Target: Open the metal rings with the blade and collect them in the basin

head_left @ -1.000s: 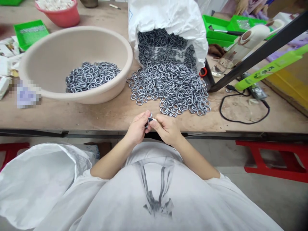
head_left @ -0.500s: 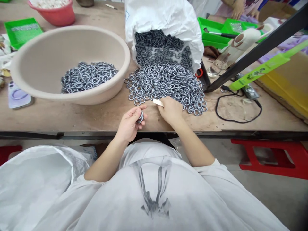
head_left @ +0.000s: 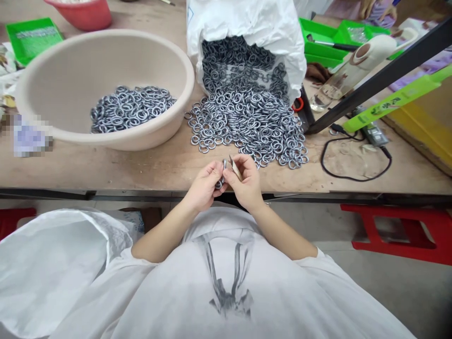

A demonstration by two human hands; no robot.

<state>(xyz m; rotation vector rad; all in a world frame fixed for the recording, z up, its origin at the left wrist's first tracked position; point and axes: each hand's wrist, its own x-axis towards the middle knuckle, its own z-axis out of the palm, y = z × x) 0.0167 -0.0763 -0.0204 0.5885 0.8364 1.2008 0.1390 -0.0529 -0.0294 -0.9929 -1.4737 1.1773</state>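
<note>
Near the table's front edge, my left hand (head_left: pixel 204 186) is closed on a few shiny grey rings (head_left: pixel 219 183), one standing upright between thumb and fingertips. Right beside it, my right hand (head_left: pixel 248 184) grips a small knife (head_left: pixel 236 170) with a pale handle, its short pointed blade close to the upright ring. Whether blade and ring touch I cannot tell. Just beyond both hands lies a heap of the same grey rings (head_left: pixel 247 117), spilling from a white sack (head_left: pixel 243 19). More rings (head_left: pixel 130 110) lie in a large beige basin (head_left: pixel 70 61) on the left.
A black post (head_left: pixel 381 75) slants across the right side, near a bottle (head_left: pixel 367 56) and a looped black cable (head_left: pixel 323 162). Green trays (head_left: pixel 318 30) stand at the back right. A red stool (head_left: pixel 399 230) is below the table, and an open white bag (head_left: pixel 52 268) sits at lower left.
My right hand has come from the heap's edge toward my left hand, turning the knife so its blade shows. The left hand has moved slightly right, still holding rings.
</note>
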